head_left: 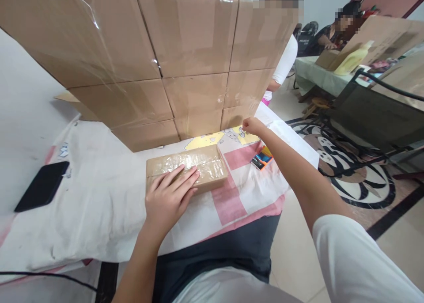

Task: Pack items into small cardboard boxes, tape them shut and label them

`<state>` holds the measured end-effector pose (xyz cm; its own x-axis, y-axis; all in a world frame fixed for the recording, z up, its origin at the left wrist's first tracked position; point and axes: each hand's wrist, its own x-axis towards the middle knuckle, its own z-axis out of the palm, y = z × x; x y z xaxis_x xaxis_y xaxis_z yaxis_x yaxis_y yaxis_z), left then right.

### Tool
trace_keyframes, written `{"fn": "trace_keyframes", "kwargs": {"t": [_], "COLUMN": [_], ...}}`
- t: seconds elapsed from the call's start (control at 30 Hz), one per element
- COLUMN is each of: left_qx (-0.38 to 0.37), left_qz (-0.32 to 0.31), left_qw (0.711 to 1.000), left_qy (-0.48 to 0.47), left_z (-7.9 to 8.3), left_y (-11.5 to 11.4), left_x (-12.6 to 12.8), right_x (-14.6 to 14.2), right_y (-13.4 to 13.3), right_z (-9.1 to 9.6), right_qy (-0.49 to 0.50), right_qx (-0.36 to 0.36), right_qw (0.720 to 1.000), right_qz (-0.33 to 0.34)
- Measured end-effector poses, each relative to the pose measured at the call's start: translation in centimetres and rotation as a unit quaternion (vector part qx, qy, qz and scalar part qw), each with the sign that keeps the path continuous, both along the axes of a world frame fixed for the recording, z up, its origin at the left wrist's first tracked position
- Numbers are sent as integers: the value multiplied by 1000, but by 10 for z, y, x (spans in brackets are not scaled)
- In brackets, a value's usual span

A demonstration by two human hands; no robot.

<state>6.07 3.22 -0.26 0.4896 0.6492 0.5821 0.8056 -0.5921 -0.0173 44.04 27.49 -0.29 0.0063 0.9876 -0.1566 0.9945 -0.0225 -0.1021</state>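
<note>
My left hand (168, 192) lies flat, fingers stretched out, on a small brown parcel (205, 164) wrapped in clear tape, which rests on the cloth-covered table (99, 206). My right hand (252, 126) reaches to the far right of the table with its fingers pinched together above a yellow sheet (207, 140) dotted with small pale pieces. What the pinch holds is too small to make out.
A tall taped cardboard screen (159, 60) stands along the back of the table. A black phone (42, 186) lies at the left, a small colourful packet (261, 158) near the right edge. Other people sit behind, at a table with a yellow bottle (353, 58).
</note>
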Motion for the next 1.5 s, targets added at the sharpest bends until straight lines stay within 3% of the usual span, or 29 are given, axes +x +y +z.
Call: {"fn": "trace_keyframes", "kwargs": {"t": [0.33,0.5,0.73,0.87,0.93,1.0,1.07,1.13,1.27,1.5], "left_qx": [8,3,0,-14,-28,-48,-63,-71,-79,-81], "left_qz": [0,4,-15,-29,-39,-51,-58,-56,-49,-40], "left_qw": [1000,1000,1000,999,999,998,996,996,996,996], "left_qy": [-1,-1,17,16,11,4,-6,-15,-10,-7], "left_z": [2,2,0,2,2,3,3,4,6,10], "left_y": [-1,-2,4,7,7,7,6,5,3,3], "left_x": [2,2,-6,-14,-20,-27,-34,-38,-36,-25], "right_x": [-15,-23,-16,-20,-27,-39,-54,-69,-86,-84], "right_y": [-2,-6,-28,-60,-85,-115,-143,-166,-182,-176], "right_z": [-17,-23,-4,7,7,1,-10,-22,-43,-66], "right_qy": [-32,-23,60,168,330,530,661,708,677,693], "right_qx": [-65,-43,33,57,50,36,19,-13,-112,-138], "right_qw": [995,995,995,984,943,847,744,687,679,678], "right_qz": [-63,-81,-67,-34,-5,40,96,162,260,203]}}
